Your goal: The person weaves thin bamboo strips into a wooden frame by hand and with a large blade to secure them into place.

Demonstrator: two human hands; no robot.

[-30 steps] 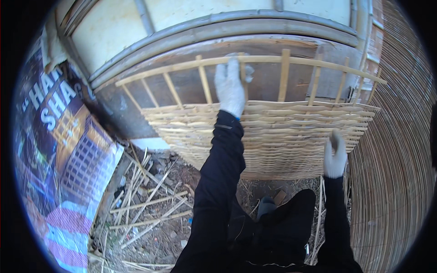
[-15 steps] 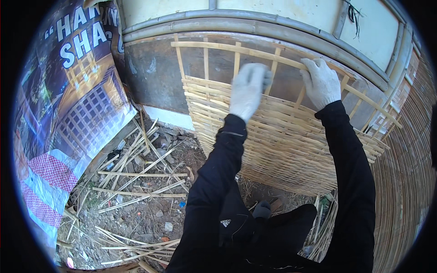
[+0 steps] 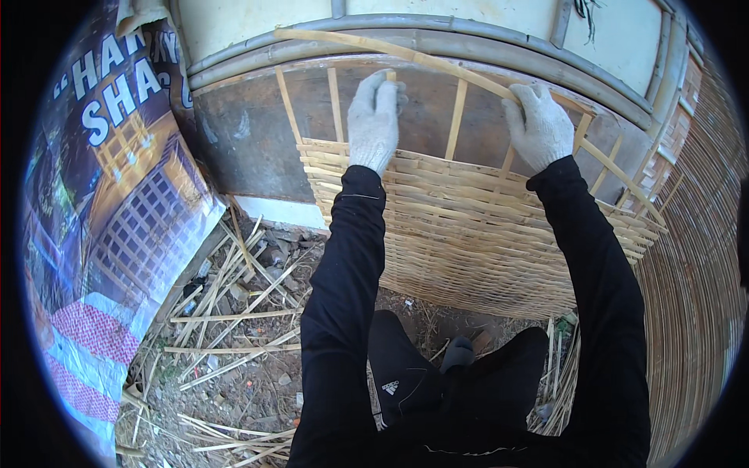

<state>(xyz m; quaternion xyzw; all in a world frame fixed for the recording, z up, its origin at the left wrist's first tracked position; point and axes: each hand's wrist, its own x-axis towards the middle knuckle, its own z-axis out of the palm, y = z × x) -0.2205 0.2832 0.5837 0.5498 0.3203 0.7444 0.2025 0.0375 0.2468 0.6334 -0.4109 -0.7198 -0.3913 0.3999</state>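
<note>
A woven bamboo panel (image 3: 460, 234) leans in front of me, with several bare upright slats (image 3: 456, 117) standing out of its top edge. My left hand (image 3: 373, 125), in a white knit glove, is closed around the upper end of one upright. My right hand (image 3: 540, 129), gloved alike, pinches a long loose bamboo strip (image 3: 421, 59). That strip slants across the uprights, its left end raised above their tips and its right end low near the panel's right corner. The weave just behind my left wrist is hidden.
Behind the panel stands a dark board (image 3: 257, 144) under grey bamboo rails (image 3: 304, 51). A printed banner (image 3: 148, 195) hangs at the left. Loose bamboo strips (image 3: 234, 316) litter the rubble ground. A slatted bamboo screen (image 3: 694, 296) curves along the right side.
My left hand has moved left and up to an upright slat and closed on it. The strip's left end has risen above the uprights, while my right hand still holds the strip.
</note>
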